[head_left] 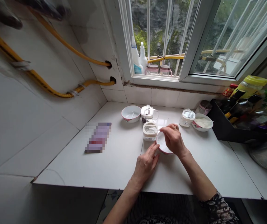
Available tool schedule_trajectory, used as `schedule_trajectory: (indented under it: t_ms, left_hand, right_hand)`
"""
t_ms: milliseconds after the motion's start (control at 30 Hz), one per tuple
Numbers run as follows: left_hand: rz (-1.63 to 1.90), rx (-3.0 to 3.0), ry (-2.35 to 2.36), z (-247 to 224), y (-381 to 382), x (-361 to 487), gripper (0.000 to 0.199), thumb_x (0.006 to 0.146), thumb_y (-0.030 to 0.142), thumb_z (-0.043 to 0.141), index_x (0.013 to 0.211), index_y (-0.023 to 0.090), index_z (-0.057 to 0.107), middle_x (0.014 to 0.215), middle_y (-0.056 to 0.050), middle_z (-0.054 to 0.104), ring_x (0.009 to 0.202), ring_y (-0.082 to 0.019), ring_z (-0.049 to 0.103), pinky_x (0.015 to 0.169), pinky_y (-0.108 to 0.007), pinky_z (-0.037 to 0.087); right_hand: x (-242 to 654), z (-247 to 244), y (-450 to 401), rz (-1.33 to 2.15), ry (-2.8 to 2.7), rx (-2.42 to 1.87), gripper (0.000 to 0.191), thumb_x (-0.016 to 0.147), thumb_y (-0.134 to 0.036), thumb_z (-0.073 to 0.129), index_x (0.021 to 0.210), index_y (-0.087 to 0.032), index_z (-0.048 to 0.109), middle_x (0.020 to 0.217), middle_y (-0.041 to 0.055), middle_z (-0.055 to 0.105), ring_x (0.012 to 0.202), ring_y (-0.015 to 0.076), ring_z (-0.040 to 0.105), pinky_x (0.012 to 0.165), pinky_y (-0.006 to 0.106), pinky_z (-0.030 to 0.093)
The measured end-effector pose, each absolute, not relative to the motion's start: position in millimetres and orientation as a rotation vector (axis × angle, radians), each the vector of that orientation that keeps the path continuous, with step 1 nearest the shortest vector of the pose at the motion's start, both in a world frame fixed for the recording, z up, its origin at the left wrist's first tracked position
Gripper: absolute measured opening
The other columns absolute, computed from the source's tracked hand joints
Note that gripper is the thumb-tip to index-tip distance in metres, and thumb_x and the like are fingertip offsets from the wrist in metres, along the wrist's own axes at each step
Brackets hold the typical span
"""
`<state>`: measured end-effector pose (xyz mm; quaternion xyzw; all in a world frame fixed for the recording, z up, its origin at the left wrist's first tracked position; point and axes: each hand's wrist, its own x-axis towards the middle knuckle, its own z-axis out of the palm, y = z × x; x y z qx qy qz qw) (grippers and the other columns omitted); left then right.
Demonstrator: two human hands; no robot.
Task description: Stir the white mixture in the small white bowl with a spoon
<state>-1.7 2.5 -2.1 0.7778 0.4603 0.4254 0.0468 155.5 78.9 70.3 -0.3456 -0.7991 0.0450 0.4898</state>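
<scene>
My right hand [175,140] pinches the handle of a small white spoon [156,129], whose far end is over or in the mouth of an open seasoning jar [149,137]. Under that hand, and partly hidden by it, a white bowl [162,147] with a reddish underside stands on the counter, close against the jar. My left hand [146,164] grips the bowl's left edge with its fingertips. Behind the open jar is a second jar [147,112] with dark contents and a clear part swung out beside it. A floral bowl [131,114] stands to its left.
On the right are a lidded jar [187,118], a bowl of white powder [203,123] with a spoon in it, and a black box [227,130] of bottles. A blurred purple packet [98,138] lies left on the white counter [114,168]. Yellow pipes [62,93] cross the left wall.
</scene>
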Motion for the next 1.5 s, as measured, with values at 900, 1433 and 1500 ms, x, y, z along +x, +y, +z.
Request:
schedule_trajectory:
  t_ms: [900, 1433, 1500]
  left_hand:
    - [1.253, 2.367, 1.442, -1, 0, -4, 0.037, 0.097, 0.018, 0.050, 0.133, 0.024, 0.049, 0.131, -0.012, 0.066, 0.067, -0.013, 0.072, 0.068, -0.025, 0.060]
    - [1.287, 2.363, 1.421, 0, 1, -2, 0.037, 0.095, 0.014, 0.051, 0.131, 0.022, 0.049, 0.132, -0.012, 0.065, 0.081, -0.016, 0.074, 0.069, -0.025, 0.061]
    - [1.293, 2.369, 1.417, 0, 1, -2, 0.039, 0.094, 0.013, 0.052, 0.132, 0.022, 0.050, 0.133, -0.012, 0.065, 0.085, -0.017, 0.074, 0.069, -0.024, 0.061]
  right_hand:
    - [188, 74, 79, 0.683, -1.655, -1.274, 0.014, 0.067, -0.020, 0.046, 0.058, -0.022, 0.057, 0.048, -0.0033, 0.053, 0.048, 0.0134, 0.047, 0.053, 0.027, 0.037]
    - [193, 73, 89, 1.086, -1.190, -1.220, 0.010, 0.060, -0.026, 0.056, 0.060, -0.019, 0.063, 0.046, -0.0027, 0.057, 0.049, 0.0126, 0.049, 0.056, 0.027, 0.042]
    - [190, 74, 91, 1.110, -1.159, -1.198, 0.010, 0.061, -0.027, 0.058, 0.064, -0.019, 0.064, 0.048, -0.0015, 0.060, 0.051, 0.0134, 0.052, 0.058, 0.028, 0.044]
